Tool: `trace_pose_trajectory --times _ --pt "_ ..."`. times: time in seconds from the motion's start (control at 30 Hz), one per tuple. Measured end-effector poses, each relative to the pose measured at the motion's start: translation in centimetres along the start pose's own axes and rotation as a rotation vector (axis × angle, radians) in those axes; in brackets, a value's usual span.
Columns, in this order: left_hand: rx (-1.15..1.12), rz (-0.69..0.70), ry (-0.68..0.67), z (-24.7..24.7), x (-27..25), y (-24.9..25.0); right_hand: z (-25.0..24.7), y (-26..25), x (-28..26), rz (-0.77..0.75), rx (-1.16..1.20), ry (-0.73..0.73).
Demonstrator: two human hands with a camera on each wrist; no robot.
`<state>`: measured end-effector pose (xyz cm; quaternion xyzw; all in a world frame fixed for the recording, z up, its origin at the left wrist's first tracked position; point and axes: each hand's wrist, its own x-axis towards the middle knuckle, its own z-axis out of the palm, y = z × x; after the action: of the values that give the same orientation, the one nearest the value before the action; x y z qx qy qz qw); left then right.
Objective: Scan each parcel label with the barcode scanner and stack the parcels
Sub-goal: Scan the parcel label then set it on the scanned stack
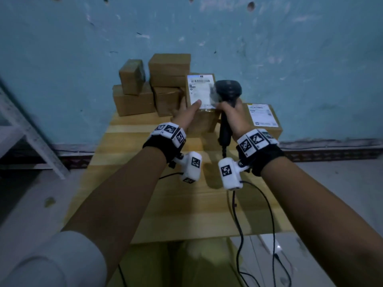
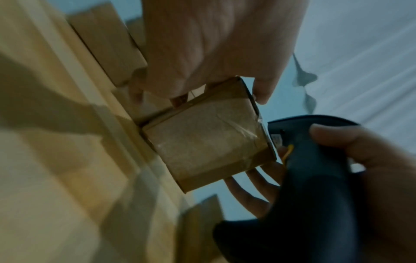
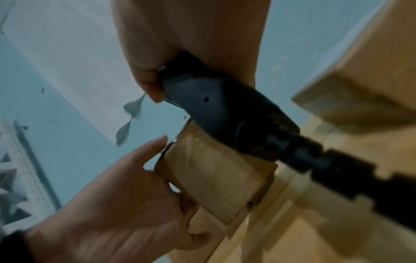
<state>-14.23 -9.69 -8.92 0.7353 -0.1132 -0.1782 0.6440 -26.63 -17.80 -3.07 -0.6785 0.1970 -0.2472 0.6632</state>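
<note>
Both forearms reached out over the wooden table (image 1: 145, 204). The left hand (image 1: 184, 114) gripped a labelled cardboard parcel (image 1: 204, 119) at its left side, thumb laid on the label (image 1: 200, 91). The right hand (image 1: 233, 117) clasped the black barcode scanner (image 1: 228, 92) upright, its head just beside that label.

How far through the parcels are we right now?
Looks done: four plain boxes stacked at the wall. In hand: left hand holds a labelled parcel while right hand grips the scanner beside its label. Left: another labelled parcel on the table.
</note>
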Motion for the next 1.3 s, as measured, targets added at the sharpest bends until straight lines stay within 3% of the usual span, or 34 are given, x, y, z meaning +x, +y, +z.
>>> trace_pose_trajectory --times 0.2,0.57,0.77,1.13,1.3 --pt "-0.125 0.021 -0.139 6.4 3.2 1.2 -5.0 -1.5 1.6 -0.005 0.026 0.066" --pt "-0.261 0.012 -0.218 14.0 3.9 6.1 -11.1 -4.2 3.7 -0.050 0.071 0.161" --pt "-0.363 -0.115 -0.308 19.4 7.1 2.1 -13.1 -3.5 4.1 0.005 0.052 0.215" --pt "-0.351 -0.122 -0.348 19.7 6.5 1.0 -14.5 -1.0 5.3 0.036 0.036 0.254" --pt "-0.256 -0.118 -0.358 17.0 2.6 3.5 -14.9 -0.9 5.0 0.005 0.006 0.293"
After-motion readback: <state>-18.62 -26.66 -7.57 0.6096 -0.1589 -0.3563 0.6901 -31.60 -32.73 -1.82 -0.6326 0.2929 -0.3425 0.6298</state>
